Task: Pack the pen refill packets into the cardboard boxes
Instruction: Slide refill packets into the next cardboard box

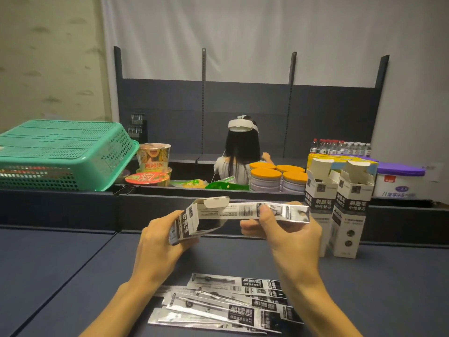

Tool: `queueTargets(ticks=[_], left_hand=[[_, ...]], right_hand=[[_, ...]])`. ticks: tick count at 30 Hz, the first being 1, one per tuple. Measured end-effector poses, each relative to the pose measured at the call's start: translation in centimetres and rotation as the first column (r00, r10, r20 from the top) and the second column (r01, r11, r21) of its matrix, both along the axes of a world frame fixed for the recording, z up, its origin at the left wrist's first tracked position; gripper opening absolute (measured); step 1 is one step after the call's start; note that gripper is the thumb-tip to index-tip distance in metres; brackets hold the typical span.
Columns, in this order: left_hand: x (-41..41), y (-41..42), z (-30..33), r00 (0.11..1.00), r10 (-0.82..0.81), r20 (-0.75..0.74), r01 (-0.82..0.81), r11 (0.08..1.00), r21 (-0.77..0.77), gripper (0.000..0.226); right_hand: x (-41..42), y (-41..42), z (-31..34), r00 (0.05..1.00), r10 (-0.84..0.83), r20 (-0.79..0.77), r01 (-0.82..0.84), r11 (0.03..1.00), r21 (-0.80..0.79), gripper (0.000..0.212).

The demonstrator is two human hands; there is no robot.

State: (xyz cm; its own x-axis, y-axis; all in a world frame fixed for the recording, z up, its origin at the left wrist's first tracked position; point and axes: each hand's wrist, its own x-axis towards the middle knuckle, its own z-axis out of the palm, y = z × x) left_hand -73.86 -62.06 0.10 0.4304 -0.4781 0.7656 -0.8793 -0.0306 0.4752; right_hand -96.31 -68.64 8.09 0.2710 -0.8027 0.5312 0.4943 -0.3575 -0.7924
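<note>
My left hand (160,242) grips a small white and black cardboard box (192,221), tilted on its side with its flap open toward the right. My right hand (279,227) pinches a silvery pen refill packet (243,211), whose left end sits at the box's mouth. Several more refill packets (223,305) lie in a loose pile on the dark table near me. Two other boxes (337,205) stand upright at the right with their top flaps open.
A green plastic basket (60,154) lies upside down at the left on a raised ledge. Behind the ledge are noodle cups (153,164), orange-lidded tins (277,176), water bottles (340,147) and a person wearing a headset (240,152).
</note>
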Motion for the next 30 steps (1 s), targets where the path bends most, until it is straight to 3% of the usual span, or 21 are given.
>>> queueTargets(ticks=[11, 20, 30], left_hand=[[0.06, -0.12, 0.01, 1.000, -0.004, 0.012, 0.004, 1.000, -0.005, 0.064], [0.50, -0.07, -0.22, 0.999, 0.039, 0.031, -0.039, 0.999, -0.004, 0.064], [0.42, -0.01, -0.15, 0.999, 0.042, 0.031, -0.041, 0.999, -0.004, 0.066]], right_hand=[[-0.35, -0.31, 0.07, 0.995, -0.095, 0.033, 0.097, 0.994, -0.048, 0.016], [-0.04, 0.23, 0.27, 0.999, 0.016, 0.033, -0.015, 0.998, -0.054, 0.014], [-0.18, 0.14, -0.15, 0.999, 0.033, -0.013, -0.034, 0.994, -0.106, 0.010]])
